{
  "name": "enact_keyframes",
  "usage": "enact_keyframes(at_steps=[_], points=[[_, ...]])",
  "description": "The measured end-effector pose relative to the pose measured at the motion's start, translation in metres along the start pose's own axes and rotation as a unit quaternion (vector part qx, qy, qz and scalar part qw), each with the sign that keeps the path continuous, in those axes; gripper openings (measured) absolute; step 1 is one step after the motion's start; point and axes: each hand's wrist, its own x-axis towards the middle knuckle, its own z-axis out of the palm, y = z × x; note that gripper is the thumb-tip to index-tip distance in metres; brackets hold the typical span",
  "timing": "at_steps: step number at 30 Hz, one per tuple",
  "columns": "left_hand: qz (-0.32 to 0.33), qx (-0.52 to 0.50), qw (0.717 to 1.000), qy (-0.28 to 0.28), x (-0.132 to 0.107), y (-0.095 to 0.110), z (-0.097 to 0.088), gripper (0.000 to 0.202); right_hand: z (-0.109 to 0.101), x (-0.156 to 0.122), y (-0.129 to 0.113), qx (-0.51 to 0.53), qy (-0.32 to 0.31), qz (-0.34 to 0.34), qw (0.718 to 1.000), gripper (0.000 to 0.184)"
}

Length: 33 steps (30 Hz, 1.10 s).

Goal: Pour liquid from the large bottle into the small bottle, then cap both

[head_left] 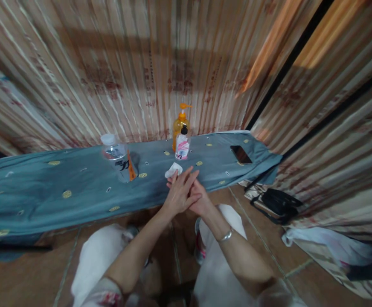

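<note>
My left hand [180, 192] lies across my right hand [201, 201], its fingers stretched out and somewhat apart. The right hand is underneath, turned palm up, with part of its fingers hidden by the left; the tips that show look extended. Nothing is visibly held in either hand. Just beyond the fingertips, a crumpled white tissue [173, 170] rests on the blue cloth [86, 179]. Behind it stands a small white-and-pink bottle [182, 147] with a black cap. An orange pump bottle [176, 128] is partly hidden behind that one.
A large clear plastic bottle [118, 160] with a white lid stands to the left on the cloth-covered table. A dark phone [241, 154] lies at the right end. Striped curtains [125, 76] hang behind. On the tiled floor sits a black bag [280, 202].
</note>
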Motion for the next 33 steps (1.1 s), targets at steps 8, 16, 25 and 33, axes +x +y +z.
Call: enact_keyframes(at_steps=[8, 16, 25, 33], points=[[-0.027, 0.101, 0.993, -0.060, -0.008, -0.030, -0.007, 0.070, -0.021, -0.014, -0.018, 0.073, -0.043, 0.067, 0.994, 0.055], [-0.128, 0.072, 0.989, -0.013, -0.034, -0.042, -0.002, 0.061, -0.102, -0.017, -0.079, -0.078, 0.153, -0.083, 0.982, 0.044], [-0.131, 0.012, 0.991, -0.037, -0.040, -0.044, 0.006, 0.062, -0.268, 0.034, -0.124, -0.706, 0.414, 0.048, 0.572, 0.082], [-0.134, -0.020, 0.989, -0.063, -0.050, -0.042, 0.000, 0.063, -0.312, 0.047, -0.128, -0.733, 0.401, 0.144, 0.530, 0.082]])
